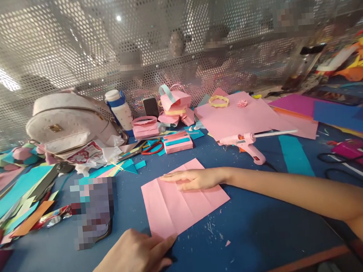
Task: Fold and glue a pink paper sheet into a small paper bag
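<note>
A pink sheet of paper (163, 204) lies on the blue table, with several straight crease lines across it. My right hand (200, 179) rests flat on its upper part, fingers stretched out to the left and pressed together. At the near edge of the sheet, my left hand (140, 254) holds the corner with curled fingers; its thumb is lower, close to the tabletop. Beyond the sheet stands a small pink paper box with a blue strip (178, 142). A pink glue gun (245, 143) lies behind my right forearm.
A phone-like item, blurred out (96, 214), lies left of the paper. Scissors (152, 146), a white backpack (67, 120), a bottle (119, 109) and pink paper crafts (174, 105) line the back. Coloured paper scraps (23, 198) cover the left; a magenta device with cables (359, 159) sits right.
</note>
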The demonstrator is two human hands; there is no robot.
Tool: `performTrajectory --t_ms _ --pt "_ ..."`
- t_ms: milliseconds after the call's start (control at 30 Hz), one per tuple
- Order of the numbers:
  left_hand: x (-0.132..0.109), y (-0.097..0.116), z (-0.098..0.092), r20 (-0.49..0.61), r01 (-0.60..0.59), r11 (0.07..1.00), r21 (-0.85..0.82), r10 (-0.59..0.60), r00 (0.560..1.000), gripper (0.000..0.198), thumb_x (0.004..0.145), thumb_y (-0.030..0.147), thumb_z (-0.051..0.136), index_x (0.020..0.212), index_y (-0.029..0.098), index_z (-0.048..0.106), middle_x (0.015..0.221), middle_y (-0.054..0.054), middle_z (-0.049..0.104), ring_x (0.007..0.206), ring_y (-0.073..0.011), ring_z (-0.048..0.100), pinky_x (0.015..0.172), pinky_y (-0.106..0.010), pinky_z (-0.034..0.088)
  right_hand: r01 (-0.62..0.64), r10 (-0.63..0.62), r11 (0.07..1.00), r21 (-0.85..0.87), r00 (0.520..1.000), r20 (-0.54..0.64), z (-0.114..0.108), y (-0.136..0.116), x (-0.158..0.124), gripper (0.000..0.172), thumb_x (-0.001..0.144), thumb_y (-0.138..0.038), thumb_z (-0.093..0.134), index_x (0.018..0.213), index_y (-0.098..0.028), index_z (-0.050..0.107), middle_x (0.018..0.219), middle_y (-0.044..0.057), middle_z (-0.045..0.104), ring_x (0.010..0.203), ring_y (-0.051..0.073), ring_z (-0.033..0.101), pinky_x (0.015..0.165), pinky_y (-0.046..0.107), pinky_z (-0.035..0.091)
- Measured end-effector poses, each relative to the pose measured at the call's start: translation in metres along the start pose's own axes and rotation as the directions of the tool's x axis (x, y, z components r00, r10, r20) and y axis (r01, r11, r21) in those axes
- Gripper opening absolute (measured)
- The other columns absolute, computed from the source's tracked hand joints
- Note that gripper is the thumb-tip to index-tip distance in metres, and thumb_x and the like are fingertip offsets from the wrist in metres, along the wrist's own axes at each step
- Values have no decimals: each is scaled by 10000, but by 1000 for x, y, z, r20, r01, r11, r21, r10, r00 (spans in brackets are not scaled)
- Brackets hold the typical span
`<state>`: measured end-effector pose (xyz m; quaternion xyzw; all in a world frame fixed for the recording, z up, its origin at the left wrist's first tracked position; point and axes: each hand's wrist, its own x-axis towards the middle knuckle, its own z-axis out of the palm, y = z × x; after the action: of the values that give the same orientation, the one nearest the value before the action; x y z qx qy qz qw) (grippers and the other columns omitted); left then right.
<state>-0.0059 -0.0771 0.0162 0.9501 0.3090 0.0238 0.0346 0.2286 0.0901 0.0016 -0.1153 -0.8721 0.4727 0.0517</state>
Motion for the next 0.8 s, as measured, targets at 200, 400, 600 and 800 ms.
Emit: performTrajectory --t_ms 200,400,600,800 --pt "-42 -2 9 -132 32 997 77 -22 991 425 1051 326 222 1160 170 603 502 51 565 353 -122 540 344 -301 298 -13 13 1000 4 1000 20 -1 0 0 543 991 -242 438 1513 -187 298 1594 66 250 1474 152 191 1205 387 188" --pt "-47 10 16 -255 140 985 96 -112 961 358 1034 248 272 1152 176 603 493 55 554 344 -120 525 336 -287 306 -11 11 999 -49 1000 8 1 2 0 537 989 -236 439 1510 -228 309 1588 39 278 1470 146 206 1207 388 188" --pt "1 25 3 -377 126 970 207 -39 925 232 952 123 416 1083 134 607 684 -11 631 528 -146 598 447 -262 467 -11 0 966 -259 999 -43 3 -14 -1 527 986 -202 408 1505 -164 324 1578 71 293 1468 157 218 1208 383 217" --pt "39 19 16 -279 108 933 343 -8 960 365 962 88 305 1237 96 546 1210 -161 675 1069 -243 677 720 -315 613 25 -97 768 -639 992 -78 5 -49 -43 448 974 -179 419 1416 -142 484 1476 103 470 1391 204 397 1174 414 310"
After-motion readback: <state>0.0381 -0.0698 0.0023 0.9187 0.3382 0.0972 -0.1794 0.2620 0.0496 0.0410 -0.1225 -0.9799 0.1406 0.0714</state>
